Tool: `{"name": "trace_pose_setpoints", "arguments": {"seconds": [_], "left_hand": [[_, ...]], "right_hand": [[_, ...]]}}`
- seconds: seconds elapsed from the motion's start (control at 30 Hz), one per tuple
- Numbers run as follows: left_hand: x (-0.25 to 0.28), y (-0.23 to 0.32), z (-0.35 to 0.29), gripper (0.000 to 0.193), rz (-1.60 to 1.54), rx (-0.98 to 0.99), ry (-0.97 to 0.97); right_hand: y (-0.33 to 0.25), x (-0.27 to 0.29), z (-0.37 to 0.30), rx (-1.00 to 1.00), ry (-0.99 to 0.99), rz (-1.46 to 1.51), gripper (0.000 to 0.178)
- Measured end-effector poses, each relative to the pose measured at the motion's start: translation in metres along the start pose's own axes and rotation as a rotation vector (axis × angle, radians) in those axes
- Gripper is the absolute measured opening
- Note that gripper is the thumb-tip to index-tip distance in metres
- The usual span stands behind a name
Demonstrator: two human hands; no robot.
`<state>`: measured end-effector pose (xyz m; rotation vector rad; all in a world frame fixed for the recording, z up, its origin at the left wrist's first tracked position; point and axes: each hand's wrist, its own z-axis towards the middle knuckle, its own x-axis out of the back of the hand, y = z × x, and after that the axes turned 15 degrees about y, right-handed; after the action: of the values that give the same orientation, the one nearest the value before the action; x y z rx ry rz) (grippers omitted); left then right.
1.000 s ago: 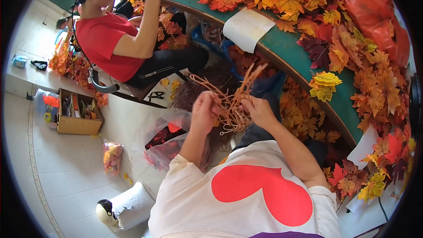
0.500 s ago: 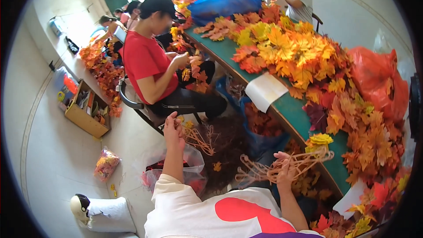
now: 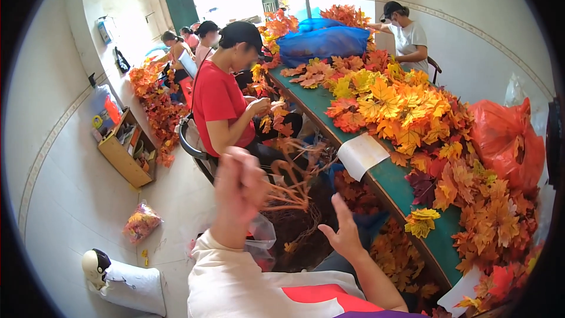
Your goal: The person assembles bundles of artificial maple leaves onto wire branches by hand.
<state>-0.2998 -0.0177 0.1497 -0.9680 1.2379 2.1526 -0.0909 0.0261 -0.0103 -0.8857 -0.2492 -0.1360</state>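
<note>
My left hand, blurred by motion, is raised in front of me with its fingers curled. From it, a bundle of brown artificial stems fans out to the right, thin and looped. Lower and to the right, my right hand is open and holds nothing, thumb and fingers apart beside the table edge. Closest to it on the green table lies a small stack of yellow artificial leaves.
Orange and red artificial maple leaves cover much of the table, with a red plastic bag and a blue bag. A seated co-worker in red is ahead left. A clear bag stands below my left arm.
My right hand has let go of its stems and opened. My left hand has come up with stems beside it. The view has shifted, showing more of the far wall.
</note>
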Motion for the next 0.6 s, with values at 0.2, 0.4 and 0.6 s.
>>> {"name": "trace_pose_setpoints", "arguments": {"seconds": [0.2, 0.4, 0.6], "left_hand": [[-0.015, -0.058, -0.027, 0.031, 0.040, 0.416, -0.202], [-0.016, -0.042, 0.000, 0.036, 0.260, 0.026, -0.048], [0.014, -0.033, 0.041, 0.033, 0.561, -0.217, 0.195]], "right_hand": [[-0.037, 0.016, 0.020, 0.248, 0.050, -0.236, 0.062], [-0.041, 0.020, -0.006, -0.305, -0.120, 0.223, 0.024], [-0.033, 0.040, 0.008, -0.140, -0.239, 0.074, 0.032]]}}
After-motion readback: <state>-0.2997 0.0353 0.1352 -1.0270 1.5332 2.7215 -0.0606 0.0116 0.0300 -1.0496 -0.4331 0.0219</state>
